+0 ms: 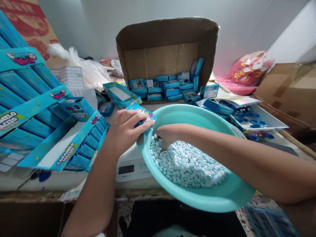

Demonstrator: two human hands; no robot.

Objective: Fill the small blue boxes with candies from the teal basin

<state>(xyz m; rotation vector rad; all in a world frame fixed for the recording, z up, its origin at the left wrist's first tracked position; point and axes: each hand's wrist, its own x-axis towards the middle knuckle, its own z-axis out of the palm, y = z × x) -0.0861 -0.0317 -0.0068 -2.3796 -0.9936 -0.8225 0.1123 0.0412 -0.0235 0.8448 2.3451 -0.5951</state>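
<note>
My left hand [129,126] is closed around a small blue candy box [145,117], held against the left rim of a turquoise basin [197,200]. Inside the basin lies a heap of small pale blue and white candies [195,164]. My right hand [166,135] reaches across the basin to its inner left side, close to the box. Its fingers are curled down at the candies, with a few candies showing at them; the fingertips are partly hidden. Under the basin's left edge a white digital scale [134,169] is partly visible.
An open cardboard box [165,59] behind the basin holds several blue boxes. Blue display trays [56,144] filled with boxes stand on the left. To the right are a white tray [269,115] with blue pieces, a red bag [251,69] and a brown carton [288,89].
</note>
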